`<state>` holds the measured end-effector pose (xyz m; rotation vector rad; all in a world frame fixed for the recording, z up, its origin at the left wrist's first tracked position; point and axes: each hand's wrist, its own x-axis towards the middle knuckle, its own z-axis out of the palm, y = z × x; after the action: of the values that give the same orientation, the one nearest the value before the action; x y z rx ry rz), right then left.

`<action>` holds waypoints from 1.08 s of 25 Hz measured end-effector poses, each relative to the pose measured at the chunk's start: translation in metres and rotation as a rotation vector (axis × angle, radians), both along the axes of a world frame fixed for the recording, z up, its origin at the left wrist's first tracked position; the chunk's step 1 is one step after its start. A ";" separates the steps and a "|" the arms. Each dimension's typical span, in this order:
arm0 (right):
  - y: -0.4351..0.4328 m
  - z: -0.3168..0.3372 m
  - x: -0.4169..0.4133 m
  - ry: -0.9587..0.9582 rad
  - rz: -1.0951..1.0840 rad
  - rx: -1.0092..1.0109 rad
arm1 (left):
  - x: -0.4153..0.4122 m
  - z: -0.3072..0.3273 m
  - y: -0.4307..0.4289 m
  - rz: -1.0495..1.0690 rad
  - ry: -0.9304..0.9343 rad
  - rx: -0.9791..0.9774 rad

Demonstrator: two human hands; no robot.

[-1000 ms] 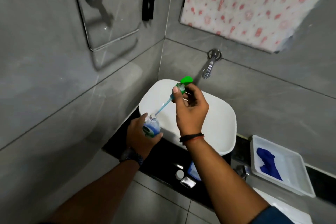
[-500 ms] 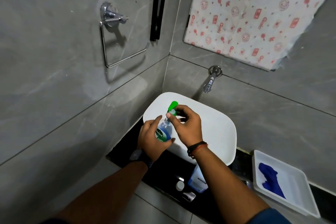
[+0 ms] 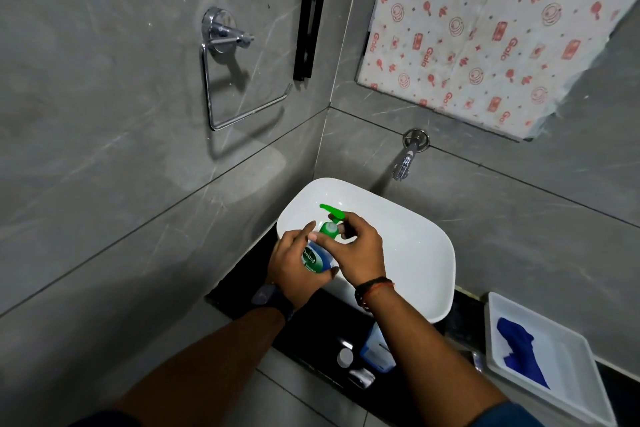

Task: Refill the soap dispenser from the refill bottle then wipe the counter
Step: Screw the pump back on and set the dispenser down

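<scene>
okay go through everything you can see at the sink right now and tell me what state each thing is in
soap dispenser: upright over the basin, gripped by the left hand
green pump: seated in the dispenser neck, right hand on its collar
basin: looks dry, nothing lying in it
wall tap: no water running
towel ring: nothing hanging on it
white tray: holds a crumpled blue cloth
refill bottle: on the counter, partly hidden by the right arm

A single head-worn camera is looking steeply down and forward into a tiled corner, sitting close above the sink (image 3: 408, 218) and counter (image 3: 311, 333), with both forearms reaching in from the bottom edge.
</scene>
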<state>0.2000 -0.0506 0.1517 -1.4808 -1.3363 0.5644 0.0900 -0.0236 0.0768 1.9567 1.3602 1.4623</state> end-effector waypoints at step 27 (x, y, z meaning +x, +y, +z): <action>-0.004 0.002 -0.011 0.207 -0.040 -0.018 | 0.004 -0.021 0.015 0.070 -0.036 0.039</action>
<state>0.1887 -0.0544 0.1541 -1.4192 -1.1414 0.6860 0.0935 -0.0085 0.0560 1.9150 1.4086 1.5592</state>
